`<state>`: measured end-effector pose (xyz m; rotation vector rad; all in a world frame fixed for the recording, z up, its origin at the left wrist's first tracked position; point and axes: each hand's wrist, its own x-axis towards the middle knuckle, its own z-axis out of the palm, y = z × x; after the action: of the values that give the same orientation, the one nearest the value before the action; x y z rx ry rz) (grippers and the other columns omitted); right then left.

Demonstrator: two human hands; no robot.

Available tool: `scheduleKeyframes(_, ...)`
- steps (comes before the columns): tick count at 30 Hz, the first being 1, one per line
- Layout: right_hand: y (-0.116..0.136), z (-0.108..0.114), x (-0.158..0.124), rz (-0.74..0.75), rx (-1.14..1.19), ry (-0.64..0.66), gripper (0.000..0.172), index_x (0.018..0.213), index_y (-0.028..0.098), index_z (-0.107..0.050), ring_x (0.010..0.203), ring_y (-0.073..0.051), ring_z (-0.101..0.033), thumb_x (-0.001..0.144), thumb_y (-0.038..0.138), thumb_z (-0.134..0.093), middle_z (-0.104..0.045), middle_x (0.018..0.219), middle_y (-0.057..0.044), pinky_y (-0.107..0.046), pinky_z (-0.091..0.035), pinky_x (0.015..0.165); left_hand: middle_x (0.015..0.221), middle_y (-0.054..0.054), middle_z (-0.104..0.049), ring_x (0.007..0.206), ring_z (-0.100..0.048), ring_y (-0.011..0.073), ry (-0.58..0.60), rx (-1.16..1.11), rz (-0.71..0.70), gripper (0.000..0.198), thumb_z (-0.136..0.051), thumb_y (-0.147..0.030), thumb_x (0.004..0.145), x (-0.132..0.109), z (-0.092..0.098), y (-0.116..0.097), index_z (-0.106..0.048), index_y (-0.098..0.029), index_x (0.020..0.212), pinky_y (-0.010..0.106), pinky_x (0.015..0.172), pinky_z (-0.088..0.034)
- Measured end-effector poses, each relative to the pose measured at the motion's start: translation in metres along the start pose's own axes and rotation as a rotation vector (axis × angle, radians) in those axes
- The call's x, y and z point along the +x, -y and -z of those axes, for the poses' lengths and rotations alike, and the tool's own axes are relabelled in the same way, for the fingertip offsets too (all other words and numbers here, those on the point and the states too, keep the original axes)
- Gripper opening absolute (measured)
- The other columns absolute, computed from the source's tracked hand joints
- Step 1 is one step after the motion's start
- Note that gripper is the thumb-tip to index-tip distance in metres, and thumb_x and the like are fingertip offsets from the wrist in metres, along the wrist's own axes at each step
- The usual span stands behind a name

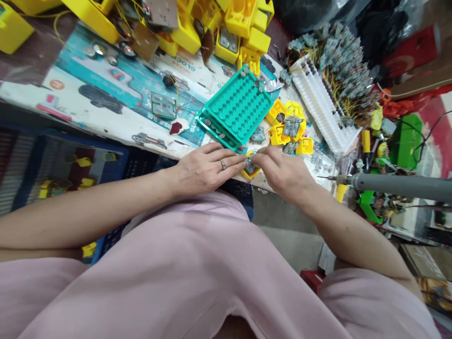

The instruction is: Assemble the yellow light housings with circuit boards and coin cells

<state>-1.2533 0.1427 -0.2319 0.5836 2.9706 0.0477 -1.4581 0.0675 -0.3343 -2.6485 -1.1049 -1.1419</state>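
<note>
At the table's front edge is a small yellow plastic case (250, 174) with a grey-green circuit board (250, 165) in it. My left hand (208, 168), a ring on one finger, reaches in from the left with fingers straight and close together; their tips hold the case's left side, and the thumb is hidden. From the right, my right hand (284, 172) has its fingers bent and pinched at the board's upper right. The fingertips cover whatever small part lies between them. Just behind the hands, a green tray (236, 110) with rows of round pockets rests on another green tray.
Yellow cases with boards (294, 125) lie right of the tray, and a larger heap of yellow cases (243, 19) lies behind. A white ribbed rack (318, 103) stands beside many wired boards. A grey soldering iron (395, 184) juts in from the right. Blue crates (116, 155) sit lower left.
</note>
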Motion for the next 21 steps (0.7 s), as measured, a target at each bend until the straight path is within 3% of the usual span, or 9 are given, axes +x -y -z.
scheduleKeyframes(4,-0.002,-0.005,-0.018,-0.085,0.261,-0.334,0.018,0.105,0.022,-0.063,0.093,-0.014,-0.069,0.099,0.016,-0.047,-0.073,0.098,-0.004,-0.027,-0.055,0.08,0.129,0.011,-0.07,0.11,-0.069,0.0198,0.02,0.068,-0.015,0.033,-0.049,-0.014,0.096,-0.001,0.0,0.0,-0.064,-0.014,0.126,0.035,0.09,-0.054)
scheduleKeyframes(8,0.01,-0.004,-0.049,-0.313,0.346,-0.723,0.021,0.111,0.026,-0.064,0.083,-0.018,-0.072,0.095,0.017,-0.055,-0.075,0.09,-0.003,-0.033,-0.058,0.076,0.128,0.01,-0.07,0.109,-0.069,0.0188,0.002,0.08,-0.03,0.033,-0.05,-0.013,0.095,0.001,0.002,0.001,-0.064,-0.014,0.124,0.034,0.089,-0.054)
scheduleKeyframes(10,0.016,-0.006,-0.06,-0.411,0.335,-0.796,0.022,0.11,0.028,-0.067,0.077,-0.018,-0.072,0.095,0.018,-0.056,-0.075,0.088,-0.003,-0.035,-0.058,0.073,0.127,0.011,-0.071,0.106,-0.07,0.0191,-0.014,0.104,-0.045,0.031,-0.05,-0.013,0.094,0.001,0.002,0.0,-0.065,-0.012,0.122,0.034,0.088,-0.054)
scheduleKeyframes(12,0.017,-0.012,-0.061,-0.415,0.323,-0.733,0.022,0.109,0.028,-0.07,0.079,-0.017,-0.072,0.093,0.018,-0.059,-0.075,0.09,-0.002,-0.033,-0.058,0.075,0.125,0.011,-0.072,0.103,-0.071,0.0192,-0.018,0.142,-0.052,0.031,-0.051,-0.012,0.093,0.002,0.002,0.0,-0.065,-0.011,0.12,0.034,0.088,-0.055)
scheduleKeyframes(18,0.006,-0.026,-0.039,-0.281,0.356,-0.385,0.024,0.117,0.023,-0.068,0.098,-0.016,-0.069,0.097,0.025,-0.055,-0.072,0.104,-0.007,-0.03,-0.057,0.085,0.125,0.011,-0.072,0.101,-0.072,0.0198,0.043,0.203,-0.028,0.037,-0.051,-0.014,0.091,0.001,0.003,0.0,-0.063,-0.013,0.125,0.034,0.087,-0.057)
scheduleKeyframes(21,0.008,-0.03,-0.033,-0.33,0.328,-0.375,0.03,0.118,0.019,-0.066,0.104,-0.02,-0.068,0.095,0.037,-0.059,-0.071,0.109,-0.01,-0.033,-0.057,0.09,0.123,0.013,-0.072,0.1,-0.072,0.0212,0.018,0.162,-0.04,0.042,-0.052,-0.012,0.089,0.001,0.002,-0.001,-0.058,-0.01,0.131,0.035,0.085,-0.057)
